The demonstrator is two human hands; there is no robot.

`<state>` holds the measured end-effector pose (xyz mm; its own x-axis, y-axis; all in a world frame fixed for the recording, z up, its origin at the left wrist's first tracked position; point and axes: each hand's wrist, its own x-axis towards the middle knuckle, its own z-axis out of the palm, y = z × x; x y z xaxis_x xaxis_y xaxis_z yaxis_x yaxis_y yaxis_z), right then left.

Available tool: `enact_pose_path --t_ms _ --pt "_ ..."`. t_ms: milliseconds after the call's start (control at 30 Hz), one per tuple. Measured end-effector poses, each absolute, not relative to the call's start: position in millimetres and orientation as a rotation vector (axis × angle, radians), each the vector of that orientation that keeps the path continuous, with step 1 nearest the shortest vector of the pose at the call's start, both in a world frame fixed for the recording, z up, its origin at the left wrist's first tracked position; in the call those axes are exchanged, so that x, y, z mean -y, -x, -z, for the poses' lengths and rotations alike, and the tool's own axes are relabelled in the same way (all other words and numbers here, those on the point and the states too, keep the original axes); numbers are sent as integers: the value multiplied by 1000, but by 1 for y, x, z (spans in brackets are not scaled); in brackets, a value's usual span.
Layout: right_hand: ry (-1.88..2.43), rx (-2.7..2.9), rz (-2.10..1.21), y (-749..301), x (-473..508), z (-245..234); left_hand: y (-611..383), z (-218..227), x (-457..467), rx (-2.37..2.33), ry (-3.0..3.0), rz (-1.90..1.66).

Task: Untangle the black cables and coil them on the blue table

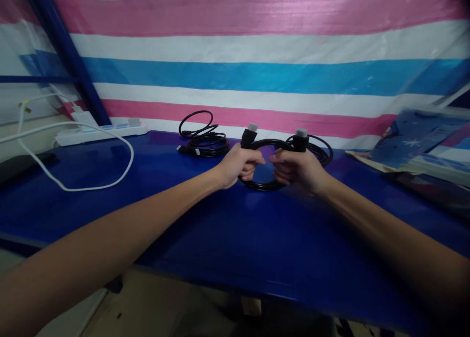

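A coiled black HDMI cable [265, 186] is held up between my two hands over the blue table. My left hand [238, 165] is closed round the left side of the coil, with one plug [249, 135] sticking up above the fist. Round the right side, my right hand [299, 170] is closed too, and the other plug [301, 139] points upward from it. Both plug ends look pale or capped. Behind my left hand lies a second black coiled cable [209, 145]. Another black coil [325, 148] sits behind my right hand, partly hidden by it.
A white power strip [103, 131] with a charger stands at the back left, and a white cord [128, 165] loops onto the blue table [235, 239]. A dark flat object [25, 168] lies far left. Blue packaging [407, 138] and a dark slab [429, 190] are at right. Striped sheeting [257, 48] hangs behind.
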<state>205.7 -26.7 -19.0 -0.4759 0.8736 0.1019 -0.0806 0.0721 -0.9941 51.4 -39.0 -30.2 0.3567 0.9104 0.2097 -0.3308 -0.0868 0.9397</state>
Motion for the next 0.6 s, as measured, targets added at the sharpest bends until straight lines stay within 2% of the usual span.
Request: enact_pose_path --t_ms 600 --pt "813 1490 -1503 -213 29 33 -48 36 34 -635 -1353 -1116"
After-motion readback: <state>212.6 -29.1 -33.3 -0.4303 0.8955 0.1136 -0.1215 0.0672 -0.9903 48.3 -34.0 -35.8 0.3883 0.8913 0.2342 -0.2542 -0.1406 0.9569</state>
